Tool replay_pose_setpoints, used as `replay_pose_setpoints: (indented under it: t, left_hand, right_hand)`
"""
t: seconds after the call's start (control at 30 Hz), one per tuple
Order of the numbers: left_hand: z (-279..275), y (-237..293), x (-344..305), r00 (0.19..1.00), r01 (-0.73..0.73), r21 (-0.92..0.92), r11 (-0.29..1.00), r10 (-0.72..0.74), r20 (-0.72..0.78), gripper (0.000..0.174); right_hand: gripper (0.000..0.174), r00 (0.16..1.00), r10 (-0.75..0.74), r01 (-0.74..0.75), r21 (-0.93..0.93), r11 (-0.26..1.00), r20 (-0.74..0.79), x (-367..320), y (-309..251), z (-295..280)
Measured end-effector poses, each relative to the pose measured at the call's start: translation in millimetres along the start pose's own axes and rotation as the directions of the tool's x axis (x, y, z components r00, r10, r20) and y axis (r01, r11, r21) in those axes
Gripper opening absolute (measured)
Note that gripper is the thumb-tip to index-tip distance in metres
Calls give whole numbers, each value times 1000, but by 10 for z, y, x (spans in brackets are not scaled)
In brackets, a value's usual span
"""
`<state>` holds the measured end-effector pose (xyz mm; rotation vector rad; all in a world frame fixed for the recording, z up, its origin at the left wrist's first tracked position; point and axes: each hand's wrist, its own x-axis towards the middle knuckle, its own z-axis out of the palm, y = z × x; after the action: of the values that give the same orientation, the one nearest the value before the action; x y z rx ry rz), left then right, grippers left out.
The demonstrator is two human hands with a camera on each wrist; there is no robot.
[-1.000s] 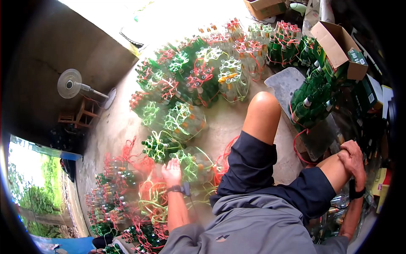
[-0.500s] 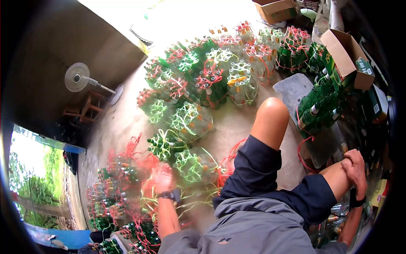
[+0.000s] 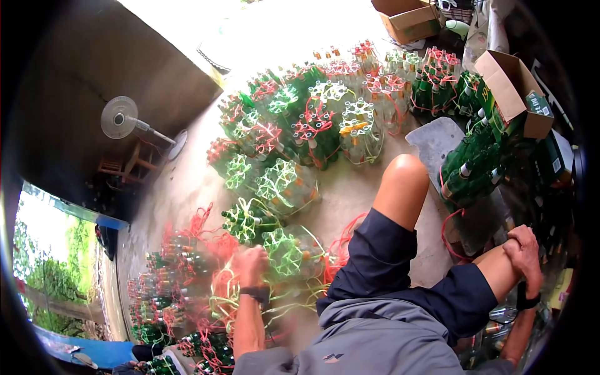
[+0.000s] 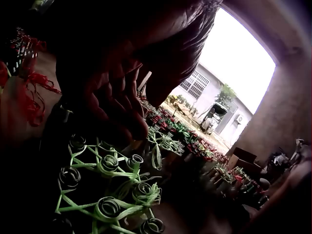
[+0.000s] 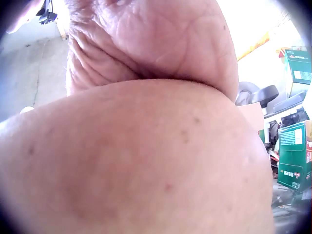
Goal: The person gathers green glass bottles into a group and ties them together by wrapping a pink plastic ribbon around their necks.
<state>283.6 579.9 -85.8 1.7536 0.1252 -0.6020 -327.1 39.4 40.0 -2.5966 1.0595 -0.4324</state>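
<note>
Left hand point(image 3: 251, 265) is hanging just beside a bundle of clear bottles laced at the necks with pale green strapping point(image 3: 284, 251); fingers are drooping, loosely bent, relaxed, blurred in head view and dark in left wrist view. Cannot tell if they are touching the bundle, which is standing on the bare grey floor point(image 3: 350, 190). Right hand point(image 3: 524, 250) is resting on the person's bare right knee point(image 3: 497, 265), fingers lying relaxed over it, heel of the palm pressing the skin.

Near the left hand, a loose red strapping tangle point(image 3: 222, 245) is lying toward red-strapped bottle bundles point(image 3: 165, 294); a small green-bottle bundle with yellow-green strapping point(image 3: 240, 222) is sitting just past the clear one. Beyond, a big cluster of strapped green and clear bottles point(image 3: 315, 125) is covering the floor. Past the right knee, a bundle of dark green bottles point(image 3: 472, 165) is leaning over a flat grey slab point(image 3: 431, 139). An open brown cardboard box point(image 3: 507, 90) is sitting beyond, and a white standing fan point(image 3: 119, 117) is standing by the wall.
</note>
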Motion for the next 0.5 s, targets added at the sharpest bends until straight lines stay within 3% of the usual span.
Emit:
replay_pose_setpoints:
  t: [0.03,0.1,0.17,0.37,0.5]
  left_hand:
    - [314,-19,-95,999,-41,183,982,46,-26,24]
    - [440,-476,147,986,-163,363,917,145,78,34]
    - [593,-716,247,941,-296,638,711,332,68,37]
    - [861,-623,42,943,-233,782,578,332,35,35]
    - [882,-601,17,942,-235,788,569,333,40,33]
  right_hand:
    - [27,1000,-20,20,-4,1000,4,-7,-17,-5]
    - [31,1000,3,-3,-1,1000,4,-36,19,-2]
    - [31,1000,12,-12,9,1000,2,-37,-12,-14]
    - [32,999,11,-11,6,1000,-34,-49,-33,4]
    - [32,999,22,-22,1,1000,-25,-39,-53,1]
